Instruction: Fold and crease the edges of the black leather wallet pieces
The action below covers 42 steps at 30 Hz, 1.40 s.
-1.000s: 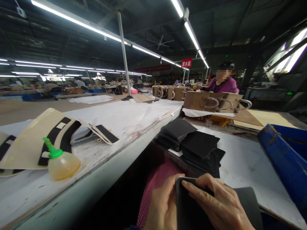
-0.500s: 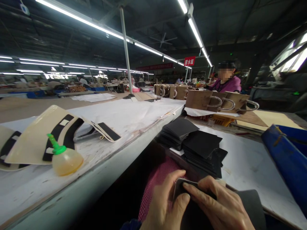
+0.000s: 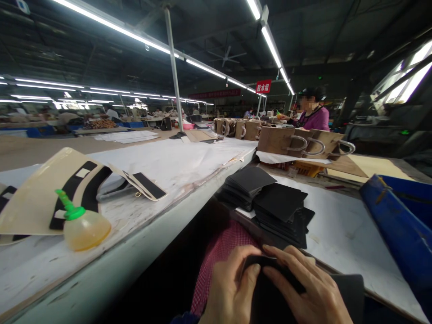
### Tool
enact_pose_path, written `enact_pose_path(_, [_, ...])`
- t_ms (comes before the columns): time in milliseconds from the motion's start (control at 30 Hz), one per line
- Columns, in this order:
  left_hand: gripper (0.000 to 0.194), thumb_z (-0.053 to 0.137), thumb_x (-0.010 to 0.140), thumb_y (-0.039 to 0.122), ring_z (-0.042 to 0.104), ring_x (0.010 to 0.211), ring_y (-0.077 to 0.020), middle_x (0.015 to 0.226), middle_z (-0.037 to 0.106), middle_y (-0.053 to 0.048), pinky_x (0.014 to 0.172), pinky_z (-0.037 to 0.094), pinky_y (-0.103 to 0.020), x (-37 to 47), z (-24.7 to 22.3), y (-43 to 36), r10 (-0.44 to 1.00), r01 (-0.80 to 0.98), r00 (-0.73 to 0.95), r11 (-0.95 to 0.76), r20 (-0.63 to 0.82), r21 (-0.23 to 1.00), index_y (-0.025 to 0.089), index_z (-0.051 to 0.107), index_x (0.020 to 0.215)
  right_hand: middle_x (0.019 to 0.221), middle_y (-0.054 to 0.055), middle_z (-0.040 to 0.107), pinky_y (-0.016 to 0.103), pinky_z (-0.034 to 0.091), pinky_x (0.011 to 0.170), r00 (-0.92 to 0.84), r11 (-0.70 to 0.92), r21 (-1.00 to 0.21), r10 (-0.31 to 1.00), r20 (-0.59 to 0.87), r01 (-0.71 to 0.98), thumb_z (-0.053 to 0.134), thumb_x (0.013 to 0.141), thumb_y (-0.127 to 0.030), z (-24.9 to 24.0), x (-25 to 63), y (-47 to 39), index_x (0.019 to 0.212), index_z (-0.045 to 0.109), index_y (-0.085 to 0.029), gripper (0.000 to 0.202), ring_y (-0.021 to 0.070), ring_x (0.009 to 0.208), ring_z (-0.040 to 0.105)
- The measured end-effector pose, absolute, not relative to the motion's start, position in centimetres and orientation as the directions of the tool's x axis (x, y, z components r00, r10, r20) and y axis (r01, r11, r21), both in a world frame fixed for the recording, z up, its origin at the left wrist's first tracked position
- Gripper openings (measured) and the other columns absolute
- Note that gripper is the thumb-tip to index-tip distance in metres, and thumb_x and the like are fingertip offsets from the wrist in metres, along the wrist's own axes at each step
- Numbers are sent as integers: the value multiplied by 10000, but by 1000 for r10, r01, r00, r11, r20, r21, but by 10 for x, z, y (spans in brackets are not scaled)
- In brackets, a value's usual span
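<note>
Since the earlier frame, your right hand's [image 3: 308, 285] fingers have stretched forward to the top edge of the black piece [image 3: 270, 301], low in front of you. Red hanging sign [image 3: 263, 86]: 胶水组. Your left hand [image 3: 229, 288] nearly closed, pinching that edge, thumb on its face; right also curled onto it. Hands hide much of it. Black stacks [image 3: 281, 202] just beyond; blue bin [image 3: 388, 207] right; green-topped bottle [image 3: 87, 230] left.

Green-capped bottle [image 3: 87, 231] on white table [image 3: 178, 164]
</note>
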State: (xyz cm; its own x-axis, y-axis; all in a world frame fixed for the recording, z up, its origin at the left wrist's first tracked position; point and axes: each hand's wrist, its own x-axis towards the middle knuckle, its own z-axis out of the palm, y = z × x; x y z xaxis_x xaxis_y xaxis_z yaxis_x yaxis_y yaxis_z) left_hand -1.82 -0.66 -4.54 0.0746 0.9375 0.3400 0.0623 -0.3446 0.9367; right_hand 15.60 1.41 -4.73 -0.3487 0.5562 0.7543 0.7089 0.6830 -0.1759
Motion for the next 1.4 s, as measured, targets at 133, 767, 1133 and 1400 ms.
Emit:
enact_pose_path(133, [200, 529, 952, 329, 673, 735, -85, 825, 718, 11, 692, 510, -118, -14, -48, -7, 953, 52, 40, -301, 300, 952, 238, 648, 1083, 860, -26, 647, 119, 527, 642, -340, 700, -303, 620, 707, 646, 540, 1007, -342, -44, 156, 16, 1155, 635, -268, 191, 72, 728, 673])
enact_pose_path(767, [350, 475, 937, 509, 574, 784, -169, 871, 661, -31, 739, 473, -260, -20, -48, -12, 992, 280, -78, -75, 100, 957, 263, 710, 1022, 736, -41, 621, 137, 490, 567, -310, 712, -411, 649, 695, 569, 540, 1006, -357, -35, 146, 18, 924, 687, -257, 196, 64, 606, 637])
enact_pose_path(1133, [444, 441, 960, 532, 499, 662, -150, 681, 583, -12, 606, 358, -269, -23, -59, 10, 992, 113, 75, -108, 100, 988, 185, 579, 720, 767, -19, 693, 220, 537, 615, -187, 555, -216, 580, 793, 803, 485, 1009, -495, -49, 147, 20, 1040, 625, -213, 316, 124, 660, 694])
enact_pose_path(1400, [433, 477, 938, 553, 544, 641, -171, 661, 600, -25, 560, 397, -270, -14, -81, 5, 988, 234, -77, -114, 136, 966, 205, 631, 731, 672, -47, 666, 236, 490, 545, -147, 451, -223, 650, 745, 864, 412, 1017, -559, -59, 157, 13, 771, 606, -247, 443, 121, 585, 661])
